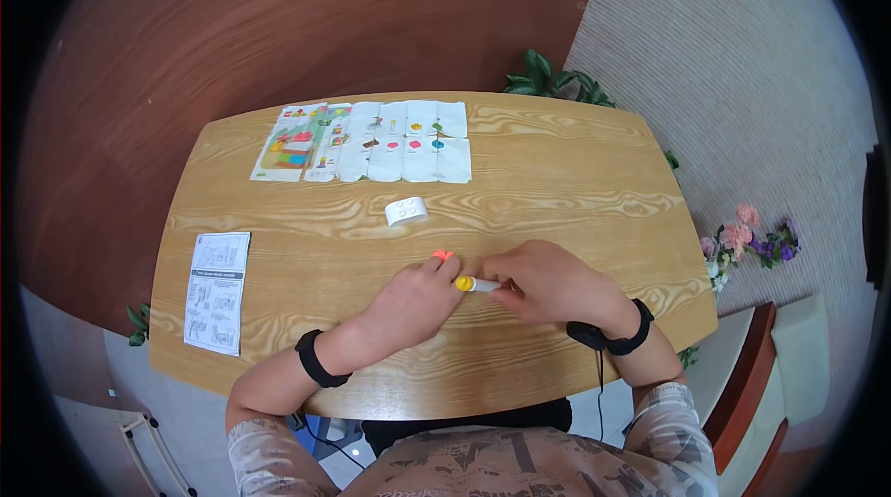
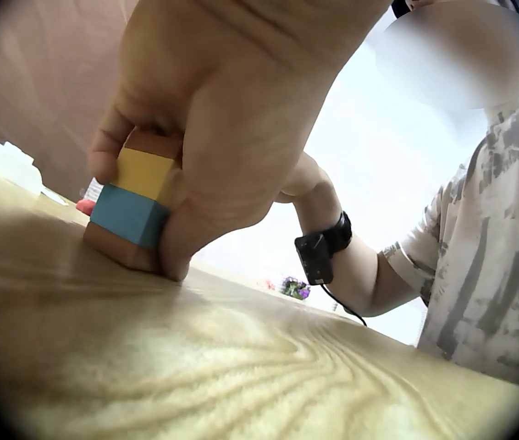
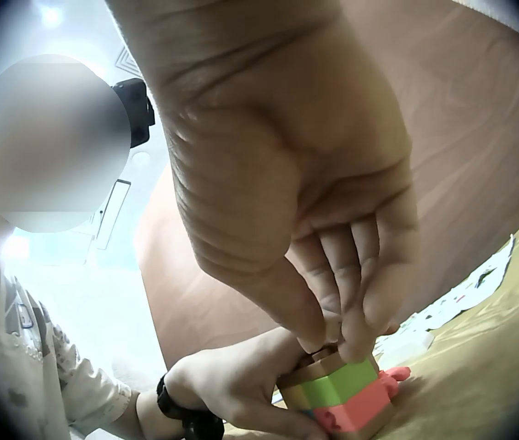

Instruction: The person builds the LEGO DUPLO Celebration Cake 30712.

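Note:
In the head view my left hand [image 1: 413, 304] is beside a small coral piece [image 1: 443, 256], and my right hand [image 1: 546, 282] holds a small white piece with a yellow end [image 1: 477, 284]. The left wrist view shows my left hand [image 2: 232, 110] gripping a block stack with brown, blue [image 2: 129, 213] and yellow [image 2: 145, 172] layers, standing on the table. Seen from the right wrist, the stack has green [image 3: 351, 380] and coral [image 3: 360, 409] faces, one marked "2". The thumb and fingertips of my right hand [image 3: 305, 183] meet at its top, partly covering what they pinch.
A white studded block [image 1: 406, 210] lies beyond the hands on the wooden table [image 1: 557, 172]. An unfolded colour picture sheet [image 1: 353, 158] is near the far edge, and a printed black-and-white sheet [image 1: 215, 297] is at the left. Flowers [image 1: 742, 237] stand off the right edge.

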Motion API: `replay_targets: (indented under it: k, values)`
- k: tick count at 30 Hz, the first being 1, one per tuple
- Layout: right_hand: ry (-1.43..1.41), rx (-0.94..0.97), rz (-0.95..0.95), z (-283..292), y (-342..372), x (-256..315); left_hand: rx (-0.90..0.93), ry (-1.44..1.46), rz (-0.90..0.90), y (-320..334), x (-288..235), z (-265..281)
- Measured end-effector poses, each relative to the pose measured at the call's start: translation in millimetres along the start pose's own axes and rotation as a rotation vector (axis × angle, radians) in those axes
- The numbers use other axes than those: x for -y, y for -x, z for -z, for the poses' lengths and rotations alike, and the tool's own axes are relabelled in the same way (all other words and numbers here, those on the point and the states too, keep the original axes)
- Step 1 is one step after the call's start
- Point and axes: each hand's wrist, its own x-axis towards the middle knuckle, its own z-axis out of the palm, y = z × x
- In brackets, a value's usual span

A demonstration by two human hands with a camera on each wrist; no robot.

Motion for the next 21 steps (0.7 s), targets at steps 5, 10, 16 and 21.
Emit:
replay_targets:
  k: [5, 10, 16, 21]
  values:
    - [-0.001, -0.041, 0.013, -2, 0, -6, 0.038, 0.101, 0.05, -1, 3, 2]
    - [0.118, -0.086, 0.085, -9, -1, -18, 0.12, 0.195, 0.135, -5, 1, 15]
    - [0.023, -0.155, -0.023, -10, -5, -13, 0.049, 0.171, 0.088, -3, 2, 16]
    - [-0.045, -0.155, -0.013, -1, -14, -18, 0.027, 0.177, 0.062, -3, 3, 17]
